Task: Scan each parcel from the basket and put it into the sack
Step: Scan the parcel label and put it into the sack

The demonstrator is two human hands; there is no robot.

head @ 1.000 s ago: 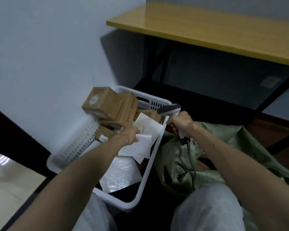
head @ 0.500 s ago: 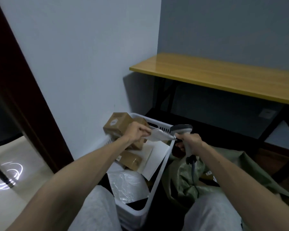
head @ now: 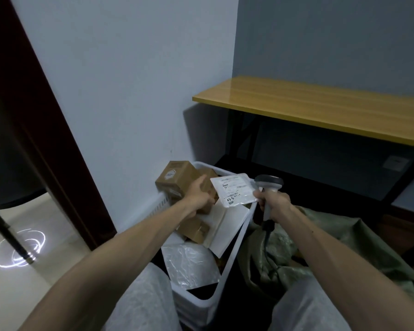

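The white parcel [head: 234, 189] is held above the white basket [head: 234, 256], with its printed label facing up. The left hand [head: 198, 197] holds it at its left edge, with the fingers partly hidden under it. The right hand [head: 275, 204] grips the handle of the scanner [head: 269, 182], whose head is just beside the parcel. The green sack [head: 344, 237] lies to the right of the basket.

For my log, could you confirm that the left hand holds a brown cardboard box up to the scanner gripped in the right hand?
Not quite: the head view shows the left hand holding a flat white labelled parcel, not a brown box, up to the scanner gripped in the right hand.
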